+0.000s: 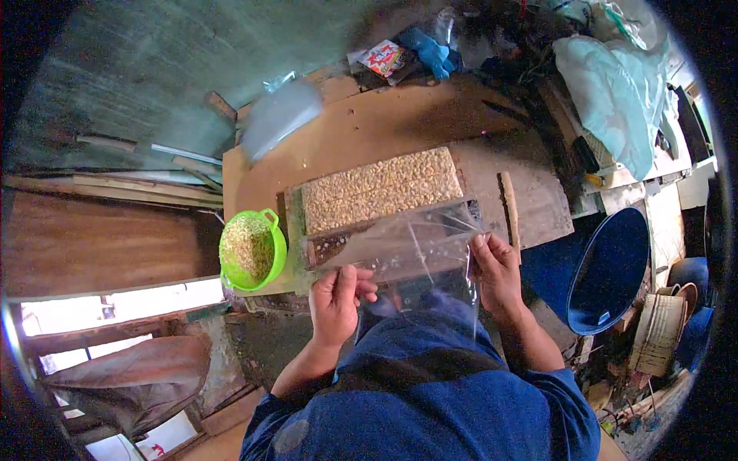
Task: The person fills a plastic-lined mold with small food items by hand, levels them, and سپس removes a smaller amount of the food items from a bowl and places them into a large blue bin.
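A sheet of clear plastic film [403, 248] is stretched between my two hands, in front of my body. My left hand [340, 297] pinches its near left edge between thumb and fingers. At the right corner, my right hand [494, 268] grips the film with thumb and fingertips. Beyond it, a slab of pale soybeans or similar beans [380, 187] lies in a shallow rectangular wooden frame [295, 225]. The film's far edge reaches over the frame's near side; whether it is attached there I cannot tell.
A green plastic colander [279, 253] with loose beans stands left of the frame. A wooden stick [508, 201] lies to its right. Stacked plastic sheets [282, 115] rest at the table's [392, 124] back left. A blue drum [611, 271] is beyond the right edge.
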Available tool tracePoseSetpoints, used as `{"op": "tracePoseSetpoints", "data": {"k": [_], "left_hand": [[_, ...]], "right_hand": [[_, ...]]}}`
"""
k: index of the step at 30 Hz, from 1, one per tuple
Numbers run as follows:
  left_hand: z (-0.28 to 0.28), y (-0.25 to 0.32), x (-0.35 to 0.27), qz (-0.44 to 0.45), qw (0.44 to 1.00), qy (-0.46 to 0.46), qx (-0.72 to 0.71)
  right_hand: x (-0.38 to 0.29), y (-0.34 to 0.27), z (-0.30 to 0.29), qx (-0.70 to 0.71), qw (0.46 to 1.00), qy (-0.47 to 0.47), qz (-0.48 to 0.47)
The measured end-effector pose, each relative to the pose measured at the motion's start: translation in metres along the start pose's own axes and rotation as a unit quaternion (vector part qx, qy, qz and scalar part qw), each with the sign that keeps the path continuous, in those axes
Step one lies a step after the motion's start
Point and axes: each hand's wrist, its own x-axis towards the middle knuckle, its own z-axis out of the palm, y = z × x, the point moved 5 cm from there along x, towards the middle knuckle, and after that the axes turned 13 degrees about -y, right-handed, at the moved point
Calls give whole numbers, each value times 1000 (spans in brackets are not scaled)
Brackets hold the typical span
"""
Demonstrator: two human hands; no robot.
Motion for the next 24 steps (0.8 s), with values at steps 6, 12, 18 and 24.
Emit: {"op": "tracePoseSetpoints", "data": {"k": [6, 12, 18, 24], "left_hand": [[9, -8, -2, 7, 1000, 0, -3], [35, -18, -20, -76, 995, -60, 2], [41, -20, -40, -106, 990, -69, 56], [37, -2, -51, 58, 990, -28, 126]], "right_hand": [[5, 6, -3, 86, 996, -3, 3], [4, 14, -11, 151, 989, -2, 9], [6, 29, -18, 153, 988, 2, -6], [3, 36, -11, 197, 980, -15, 22]]}}
